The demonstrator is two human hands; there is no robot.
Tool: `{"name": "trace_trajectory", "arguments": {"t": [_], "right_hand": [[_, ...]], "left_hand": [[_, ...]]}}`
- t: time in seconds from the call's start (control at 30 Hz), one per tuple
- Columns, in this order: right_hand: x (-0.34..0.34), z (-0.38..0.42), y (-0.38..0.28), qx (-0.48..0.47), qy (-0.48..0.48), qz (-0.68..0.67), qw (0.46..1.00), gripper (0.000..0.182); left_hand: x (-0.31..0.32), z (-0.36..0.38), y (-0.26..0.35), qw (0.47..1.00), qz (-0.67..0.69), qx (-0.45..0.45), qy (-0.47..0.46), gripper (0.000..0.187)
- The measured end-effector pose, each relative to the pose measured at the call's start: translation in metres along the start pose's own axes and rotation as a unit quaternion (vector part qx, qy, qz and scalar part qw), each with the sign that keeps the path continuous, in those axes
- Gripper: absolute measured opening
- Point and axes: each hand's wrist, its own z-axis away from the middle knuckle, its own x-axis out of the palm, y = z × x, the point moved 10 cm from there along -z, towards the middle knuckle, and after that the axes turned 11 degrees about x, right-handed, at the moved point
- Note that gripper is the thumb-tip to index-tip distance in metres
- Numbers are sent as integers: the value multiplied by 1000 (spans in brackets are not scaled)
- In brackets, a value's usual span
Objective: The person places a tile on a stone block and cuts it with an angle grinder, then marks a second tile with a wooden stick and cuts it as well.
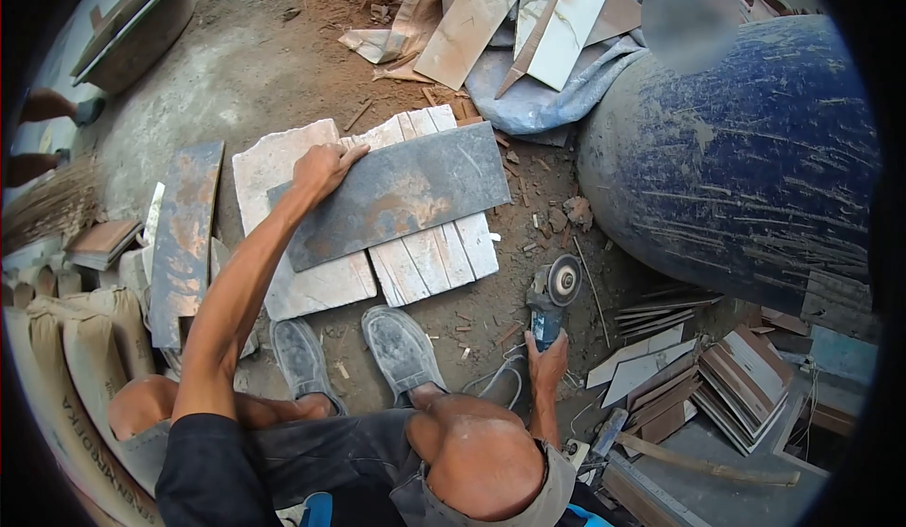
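Observation:
A long grey tile (415,192) with brownish smears lies slantwise on top of pale, scored slabs (307,286). My left hand (324,167) grips the tile's far edge near its left end, fingers curled and thumb along the edge. Off to the right of the slabs, my right hand (547,362) is wrapped around the body of an angle grinder (545,324). The grinder's round cutting disc (564,280) faces up, apart from the tile. Whether the disc is spinning cannot be told. A thin cable (505,371) loops beside my right hand.
A large scratched blue drum (727,159) lies at the right. Stacked tile pieces (746,385) sit below it, and marble-look offcuts (477,22) lie at the back. Filled sacks (90,348) and another grey tile (186,234) stand left. A person's feet (88,112) show far left.

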Motion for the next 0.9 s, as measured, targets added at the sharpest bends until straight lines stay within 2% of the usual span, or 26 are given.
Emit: {"name": "trace_trajectory", "arguments": {"t": [0.17, 0.33, 0.57, 0.67, 0.8, 0.9], "right_hand": [[3, -2, 1, 6, -14, -7, 1000, 72], [1, -2, 4, -26, 37, -16, 999, 68], [0, -3, 2, -28, 34, -23, 999, 67], [4, -3, 4, 9, -13, -11, 1000, 73], [2, -3, 2, -10, 0, -19, 1000, 72], [1, -2, 1, -15, 6, -23, 1000, 70]], "left_hand": [[1, -4, -1, 1000, -2, 24, 10, 69], [4, -4, -1, 1000, -5, 18, -1, 70], [2, -5, 0, 1000, -8, 12, 4, 69], [2, -5, 1, 1000, -6, 24, 17, 69], [0, -5, 1, 998, -6, 48, 40, 69], [4, -7, -3, 999, -8, 32, 29, 69]]}}
